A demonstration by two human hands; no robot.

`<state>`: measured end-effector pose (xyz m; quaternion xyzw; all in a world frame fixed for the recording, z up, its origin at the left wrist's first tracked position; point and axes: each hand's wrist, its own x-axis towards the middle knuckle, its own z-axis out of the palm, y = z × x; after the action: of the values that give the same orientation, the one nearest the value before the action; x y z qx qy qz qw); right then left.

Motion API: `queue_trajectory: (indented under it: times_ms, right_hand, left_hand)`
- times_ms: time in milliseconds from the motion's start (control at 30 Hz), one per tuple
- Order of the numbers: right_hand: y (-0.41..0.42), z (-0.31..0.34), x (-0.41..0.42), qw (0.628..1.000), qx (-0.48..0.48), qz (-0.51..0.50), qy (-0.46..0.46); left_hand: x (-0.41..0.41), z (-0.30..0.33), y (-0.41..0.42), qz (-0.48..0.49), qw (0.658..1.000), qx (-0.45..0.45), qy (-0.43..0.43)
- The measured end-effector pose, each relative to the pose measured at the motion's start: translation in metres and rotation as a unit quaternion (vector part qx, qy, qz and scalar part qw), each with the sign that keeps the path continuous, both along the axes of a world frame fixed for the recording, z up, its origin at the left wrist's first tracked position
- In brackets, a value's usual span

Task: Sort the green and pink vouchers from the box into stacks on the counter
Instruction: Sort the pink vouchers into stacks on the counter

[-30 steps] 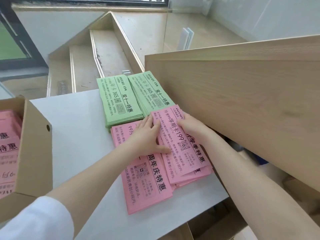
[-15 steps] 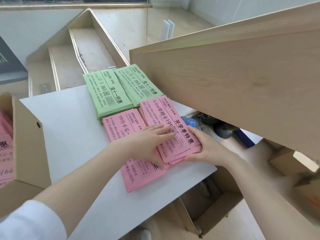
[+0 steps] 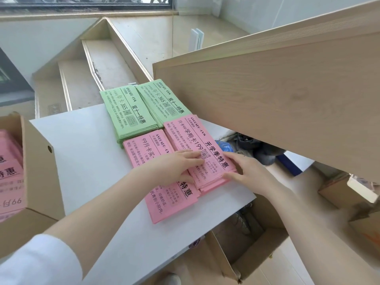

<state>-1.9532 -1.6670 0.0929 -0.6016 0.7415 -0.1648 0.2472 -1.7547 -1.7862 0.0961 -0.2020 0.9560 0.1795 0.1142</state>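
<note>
Wooden panel overhangs pink stack beside box.

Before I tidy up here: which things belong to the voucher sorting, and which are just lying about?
Part of the job:
- two green voucher stacks
- two pink voucher stacks
- cardboard box still holding pink vouchers
- white counter
- left hand and right hand, both on the right pink stack

Just lying about:
- open carton on the floor
- blue bag under the wooden panel
</note>
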Motion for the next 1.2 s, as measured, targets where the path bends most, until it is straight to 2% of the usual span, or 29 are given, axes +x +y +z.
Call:
queue_trajectory:
  times_ms: [133, 367, 567, 733, 800, 933, 1100, 1200]
  right_hand:
    - [0.001, 0.003, 0.004, 0.996, 0.041, -0.016, -0.082]
    - [0.003, 0.001, 0.002, 0.999, 0.025, 0.007, -0.048]
    - [-0.003, 0.004, 0.002, 0.999, 0.017, 0.038, -0.034]
    - [-0.009, 0.007, 0.017, 0.997, -0.033, 0.057, 0.042]
    - [-0.016, 0.018, 0.034, 0.992, -0.095, 0.068, 0.049]
    - [-0.042, 0.04, 0.085, 0.977, -0.161, 0.139, 0.012]
    - [-0.07, 0.044, 0.179, 0.951, -0.171, 0.25, -0.052]
    - [-0.08, 0.048, 0.236, 0.932, -0.188, 0.303, -0.07]
  left_hand:
    - [-0.01, 0.005, -0.002, -0.057, 0.996, -0.063, -0.013]
    - [-0.019, 0.009, -0.007, -0.108, 0.99, -0.092, -0.018]
    - [-0.016, 0.003, -0.007, -0.099, 0.989, -0.106, -0.003]
    - [-0.003, 0.012, 0.001, -0.08, 0.989, -0.128, 0.011]
    - [0.012, 0.021, 0.006, -0.04, 0.989, -0.135, 0.036]
    - [0.067, 0.045, 0.013, 0.121, 0.982, -0.116, 0.084]
    - [0.169, 0.06, 0.034, 0.264, 0.949, -0.133, 0.106]
    - [0.235, 0.064, 0.048, 0.349, 0.916, -0.142, 0.138]
